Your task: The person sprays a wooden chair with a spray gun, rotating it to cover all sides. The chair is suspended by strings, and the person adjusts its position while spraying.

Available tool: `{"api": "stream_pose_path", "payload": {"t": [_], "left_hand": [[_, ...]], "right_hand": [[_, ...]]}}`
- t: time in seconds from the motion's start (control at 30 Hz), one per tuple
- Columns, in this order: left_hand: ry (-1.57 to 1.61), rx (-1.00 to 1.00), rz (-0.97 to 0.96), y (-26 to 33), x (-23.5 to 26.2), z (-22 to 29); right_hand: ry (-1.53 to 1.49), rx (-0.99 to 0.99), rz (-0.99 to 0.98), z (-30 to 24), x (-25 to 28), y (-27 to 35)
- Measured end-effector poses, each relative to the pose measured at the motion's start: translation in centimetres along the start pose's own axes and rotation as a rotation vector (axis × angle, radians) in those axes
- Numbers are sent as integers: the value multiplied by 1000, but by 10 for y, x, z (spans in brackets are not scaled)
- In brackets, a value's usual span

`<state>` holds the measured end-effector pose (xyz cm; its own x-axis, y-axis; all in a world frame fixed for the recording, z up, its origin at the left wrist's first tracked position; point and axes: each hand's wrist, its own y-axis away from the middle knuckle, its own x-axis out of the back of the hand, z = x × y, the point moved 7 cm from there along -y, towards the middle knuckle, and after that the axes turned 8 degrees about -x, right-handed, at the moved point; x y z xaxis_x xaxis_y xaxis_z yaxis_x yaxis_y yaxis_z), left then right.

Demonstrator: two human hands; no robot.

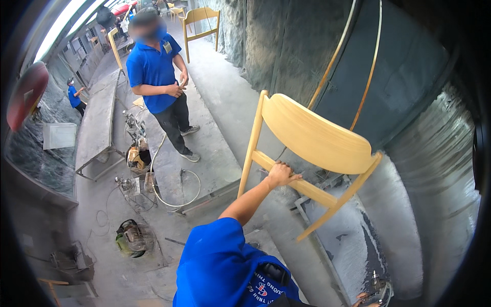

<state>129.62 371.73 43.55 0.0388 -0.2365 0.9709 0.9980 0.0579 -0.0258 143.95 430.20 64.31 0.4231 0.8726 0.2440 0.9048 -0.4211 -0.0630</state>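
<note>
My left hand (280, 175) is closed around the cross rail of a pale wooden chair frame (317, 134), which has a curved backrest and two slanting legs. The frame is tilted, its right side lower than its left. Two rusty rods or cords (332, 55) run down behind it from above; where they meet it is hidden. At the lower right edge, my right hand (362, 298) is wrapped on a metal spray gun (379, 292), only partly in view and well apart from the chair frame.
A co-worker in blue (153, 77) stands on a grey platform (212, 169) at the left. Hoses (176, 205) and spray pots (134, 189) lie beside it. Behind the chair frame stands a dark booth wall (409, 61), with a whitish trough (337, 240) below. Another chair frame (202, 16) hangs farther back.
</note>
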Motion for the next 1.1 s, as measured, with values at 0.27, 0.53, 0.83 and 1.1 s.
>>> {"api": "stream_pose_path", "payload": {"t": [0.27,0.53,0.83,1.1], "left_hand": [[-53,56,180,-12,0,-7],[-21,79,146,-27,-5,12],[38,33,265,-19,5,40],[75,22,220,-16,4,45]], "right_hand": [[-72,-166,106,91,62,31],[-195,-39,-81,75,62,80],[-229,72,-81,9,27,94],[-558,-3,-349,25,30,95]]}}
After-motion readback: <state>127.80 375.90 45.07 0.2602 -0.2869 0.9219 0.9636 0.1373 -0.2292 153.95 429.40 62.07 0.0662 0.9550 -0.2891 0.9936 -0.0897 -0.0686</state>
